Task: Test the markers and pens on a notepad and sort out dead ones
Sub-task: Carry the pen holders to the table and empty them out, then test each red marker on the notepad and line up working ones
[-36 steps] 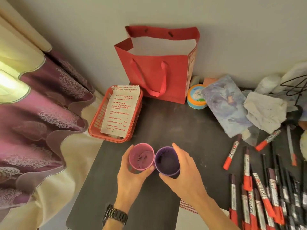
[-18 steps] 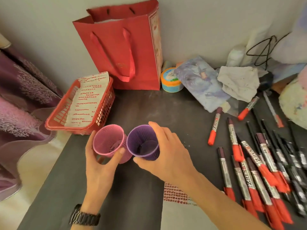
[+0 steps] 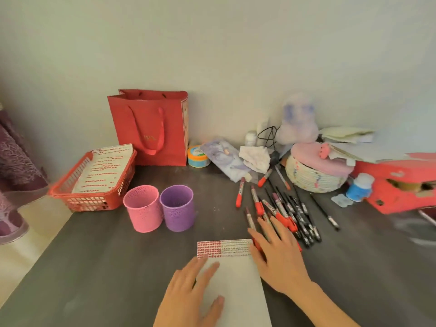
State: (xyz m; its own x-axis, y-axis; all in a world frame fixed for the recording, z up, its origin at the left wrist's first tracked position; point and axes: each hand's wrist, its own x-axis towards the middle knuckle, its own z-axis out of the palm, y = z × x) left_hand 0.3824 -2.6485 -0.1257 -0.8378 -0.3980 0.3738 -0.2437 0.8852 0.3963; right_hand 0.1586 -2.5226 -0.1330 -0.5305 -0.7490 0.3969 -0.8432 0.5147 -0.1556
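Head view: right hand (image 3: 278,256) flat, fingers straight, lying on the near end of the markers (image 3: 283,210), gripping nothing. Left hand (image 3: 188,293) flat too, pinning notepad (image 3: 236,279) to counter (image 3: 94,267). Risk: pulling one marker from the heap rolls its neighbours, so tested and untested mix. Marker ends under my palm are hidden, the notepad's bottom is cut off, and I can't see inside pink cup (image 3: 144,208) or purple cup (image 3: 178,206).

Plain off-white painted wall (image 3: 212,43) runs across, well beyond the left hand (image 3: 188,296). Dark grey matte tabletop (image 3: 94,267) lies under that hand. Purple patterned curtain (image 3: 14,161) hangs far to its left. Soft, even light.
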